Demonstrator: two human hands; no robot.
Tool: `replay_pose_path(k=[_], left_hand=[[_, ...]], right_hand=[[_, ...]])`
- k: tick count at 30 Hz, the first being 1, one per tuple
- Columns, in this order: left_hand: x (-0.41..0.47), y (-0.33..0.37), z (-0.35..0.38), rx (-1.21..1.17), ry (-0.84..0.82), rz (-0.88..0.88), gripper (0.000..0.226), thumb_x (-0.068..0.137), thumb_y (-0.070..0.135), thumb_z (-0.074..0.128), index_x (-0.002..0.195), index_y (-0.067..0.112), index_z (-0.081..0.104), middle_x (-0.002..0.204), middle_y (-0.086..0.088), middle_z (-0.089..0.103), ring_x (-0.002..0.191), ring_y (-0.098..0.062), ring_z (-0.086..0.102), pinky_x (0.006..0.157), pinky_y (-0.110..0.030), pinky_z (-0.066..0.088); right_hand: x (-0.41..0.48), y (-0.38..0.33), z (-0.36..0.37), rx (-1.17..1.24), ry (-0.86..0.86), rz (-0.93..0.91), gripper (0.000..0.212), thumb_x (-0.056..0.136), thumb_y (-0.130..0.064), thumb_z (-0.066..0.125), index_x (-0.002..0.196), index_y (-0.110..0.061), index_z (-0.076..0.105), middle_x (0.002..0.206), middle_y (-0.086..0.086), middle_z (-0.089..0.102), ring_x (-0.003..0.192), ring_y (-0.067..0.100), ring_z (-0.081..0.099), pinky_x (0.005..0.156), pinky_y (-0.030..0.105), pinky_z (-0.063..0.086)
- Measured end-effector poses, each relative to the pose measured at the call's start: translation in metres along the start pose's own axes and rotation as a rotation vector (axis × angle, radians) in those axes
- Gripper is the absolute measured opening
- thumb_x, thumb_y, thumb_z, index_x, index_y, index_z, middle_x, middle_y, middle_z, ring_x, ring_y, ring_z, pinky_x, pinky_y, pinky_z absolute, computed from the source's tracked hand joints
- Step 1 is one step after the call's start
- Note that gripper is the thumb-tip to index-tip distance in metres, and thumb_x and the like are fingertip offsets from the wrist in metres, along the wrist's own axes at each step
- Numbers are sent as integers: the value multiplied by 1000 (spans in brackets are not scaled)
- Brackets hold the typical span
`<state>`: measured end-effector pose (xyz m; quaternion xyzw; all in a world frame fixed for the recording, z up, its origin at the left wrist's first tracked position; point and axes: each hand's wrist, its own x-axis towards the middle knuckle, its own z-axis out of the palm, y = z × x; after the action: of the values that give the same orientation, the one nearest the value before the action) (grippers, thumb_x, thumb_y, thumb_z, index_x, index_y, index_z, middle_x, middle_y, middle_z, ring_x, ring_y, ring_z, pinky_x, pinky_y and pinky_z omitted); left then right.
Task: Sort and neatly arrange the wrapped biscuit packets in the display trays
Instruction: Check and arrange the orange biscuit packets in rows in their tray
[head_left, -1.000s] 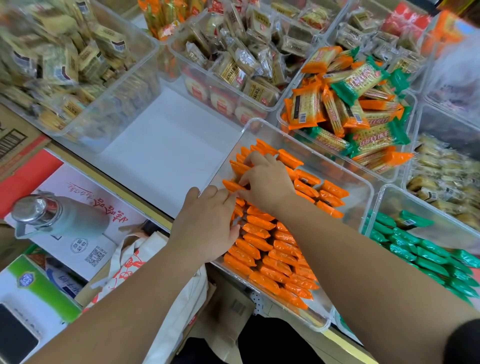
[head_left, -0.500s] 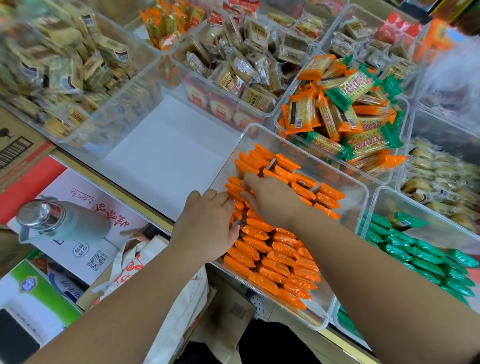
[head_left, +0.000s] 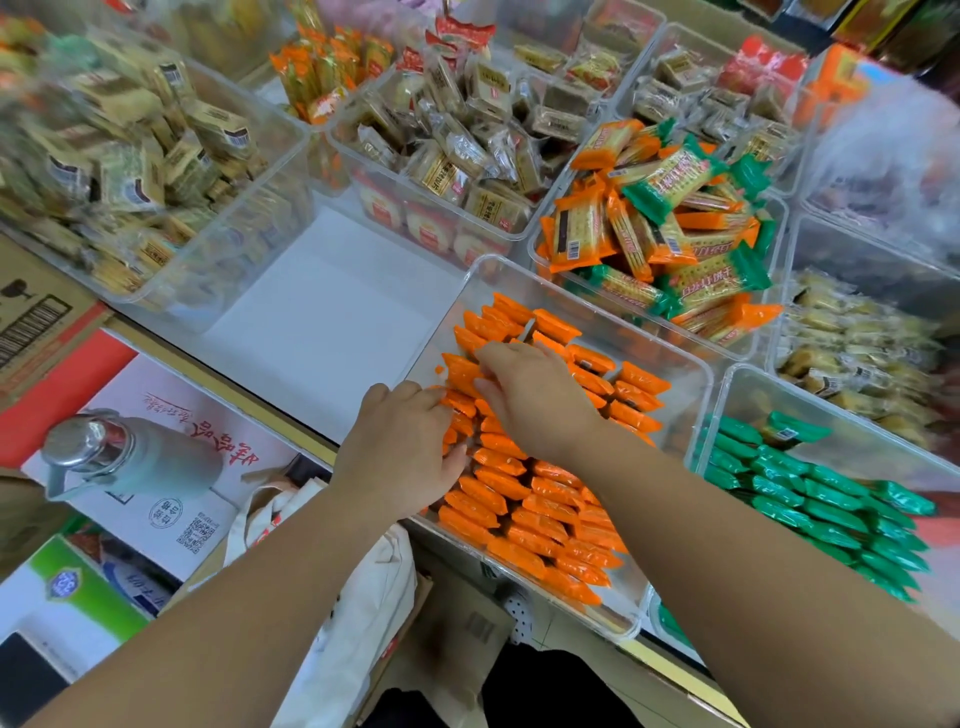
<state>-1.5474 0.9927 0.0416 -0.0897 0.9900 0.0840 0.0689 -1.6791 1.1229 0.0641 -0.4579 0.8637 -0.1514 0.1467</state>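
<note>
A clear plastic tray (head_left: 698, 395) in the middle holds rows of orange biscuit packets (head_left: 524, 512) standing on edge. My right hand (head_left: 535, 397) lies over the packets in the tray's far left part, fingers curled onto an orange packet (head_left: 460, 371) at the left wall. My left hand (head_left: 402, 454) presses against the tray's left side, fingers on the packets there, thumb on the row. To the right, a second clear tray (head_left: 748, 387) holds rows of green packets (head_left: 821, 512).
Behind stands a tray with mixed orange and green cracker packets (head_left: 670, 234), and more trays of beige packets (head_left: 452, 135) fill the shelf. A white shelf surface (head_left: 322, 312) lies left of the orange tray. A metal flask (head_left: 124, 457), boxes and a cloth bag (head_left: 358, 597) sit below left.
My right hand has drawn back slightly toward the tray's left wall over the orange packets. My left hand stays at the tray's left side. The camera has tilted a little.
</note>
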Motion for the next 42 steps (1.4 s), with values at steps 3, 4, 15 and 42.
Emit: replay_pose_path(k=[3,4,15,42], left_hand=[[0,2,-4,-13,6,12,56,89,55,31,112,24,71,129,6,65,112,-19,57,94,-43,40],[-2,2,-4,-13,17,21,55,89,54,30,109,24,72,125,7,67,109,-19,57,92,-43,40],[-69,44,-58,-627,163,-195,37,95,49,52,119,27,70,111,16,68,101,-5,60,83,-25,44],[-187,86,-129,-1951,133,-583,49,67,24,86,101,-8,69,105,-31,68,81,-33,70,71,-41,62]], right_hand=[[-22,1,-15,169,57,50,10,103,-28,51,105,-19,53,112,8,68,100,29,62,78,48,52],[-31,2,-22,206,70,65,7,103,-29,51,102,-22,51,114,6,68,98,27,63,75,45,52],[-157,-26,-89,718,300,306,14,98,-14,60,85,-13,60,75,8,66,72,21,66,69,40,55],[-241,-91,-108,2002,-22,295,46,57,-15,97,93,3,73,89,18,68,65,15,61,62,23,56]])
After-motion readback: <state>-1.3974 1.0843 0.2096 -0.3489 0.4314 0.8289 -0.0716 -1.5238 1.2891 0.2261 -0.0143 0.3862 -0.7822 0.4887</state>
